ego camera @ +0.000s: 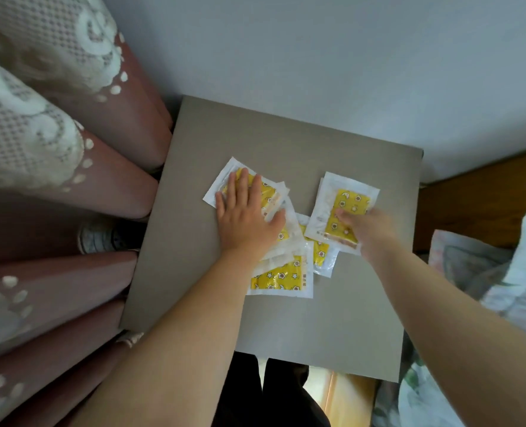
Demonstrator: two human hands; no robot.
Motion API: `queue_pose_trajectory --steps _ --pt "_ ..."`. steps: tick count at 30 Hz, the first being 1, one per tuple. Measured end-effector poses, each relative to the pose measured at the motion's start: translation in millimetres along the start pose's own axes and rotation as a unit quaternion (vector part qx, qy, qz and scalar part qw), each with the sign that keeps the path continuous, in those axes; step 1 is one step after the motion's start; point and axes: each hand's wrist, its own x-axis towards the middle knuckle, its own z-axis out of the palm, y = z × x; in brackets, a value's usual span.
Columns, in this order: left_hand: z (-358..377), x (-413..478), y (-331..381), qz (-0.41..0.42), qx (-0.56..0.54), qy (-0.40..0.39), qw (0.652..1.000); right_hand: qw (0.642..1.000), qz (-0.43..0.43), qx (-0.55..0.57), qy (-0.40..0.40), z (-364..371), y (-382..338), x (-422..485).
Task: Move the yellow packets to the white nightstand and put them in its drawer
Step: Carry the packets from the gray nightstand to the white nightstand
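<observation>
The right grip point(363, 229) pinches a star-printed yellow packet point(352, 200) at its near corner, thumb on top; a second white edge shows just behind it, and I cannot tell whether it is lifted or lying flat. The left grip point(246, 217) is spread flat, its straight fingers pressing down on the far-left packet point(269, 191). Between and below the two grips, more packets overlap in a loose heap point(278, 277), one tucked partly under the pinched packet. All of them sit around the middle of a grey-brown surface point(317, 328). Pink curtains point(110, 180) with white lace hang along its left side. A pale wall point(317, 57) stands behind it, and patterned bedding point(517, 272) lies to the right.
</observation>
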Motion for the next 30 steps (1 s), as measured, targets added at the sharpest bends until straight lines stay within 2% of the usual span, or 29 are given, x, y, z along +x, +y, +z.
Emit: queue_pose_trajectory --steps 4,6,9,11,14,16,20,22,26,30 --pt "-28.4 0.6 -3.6 0.014 -0.042 -0.049 0.998 0.999 0.03 0.029 -0.032 -8.8 -9.2 9.4" --pt "-45.3 4.2 -10.2 0.024 -0.038 -0.097 0.994 0.998 0.042 0.03 -0.045 -13.3 -11.1 10.6" --pt "-63.4 17.7 -14.9 0.074 0.023 -0.174 0.982 0.996 0.049 0.062 -0.042 -16.5 -11.3 11.2" --pt "-70.7 27.2 -16.4 0.134 0.092 -0.187 0.969 0.996 0.043 0.07 -0.033 -14.0 -9.2 10.7" --pt "-73.1 32.3 -15.0 0.227 0.174 -0.182 0.941 0.999 0.012 0.048 -0.001 -7.9 -4.1 8.9" --pt "-69.8 31.6 -10.5 0.287 0.207 -0.217 0.91 0.999 -0.007 0.046 0.016 -5.0 -0.9 8.7" --pt "-63.3 36.1 -5.0 0.358 0.267 -0.25 0.859 0.998 -0.021 0.057 -0.004 -7.5 3.6 11.5" --pt "-60.6 38.7 -3.9 0.353 0.259 -0.269 0.858 0.999 -0.023 0.046 -0.015 -10.0 5.9 15.1" --pt "-64.7 40.7 1.8 0.306 0.172 -0.321 0.88 0.999 -0.022 0.032 -0.015 -11.8 8.1 18.7" --pt "-75.7 42.7 5.6 0.347 0.197 -0.282 0.872 0.999 -0.029 0.036 -0.016 -11.4 9.6 19.4"
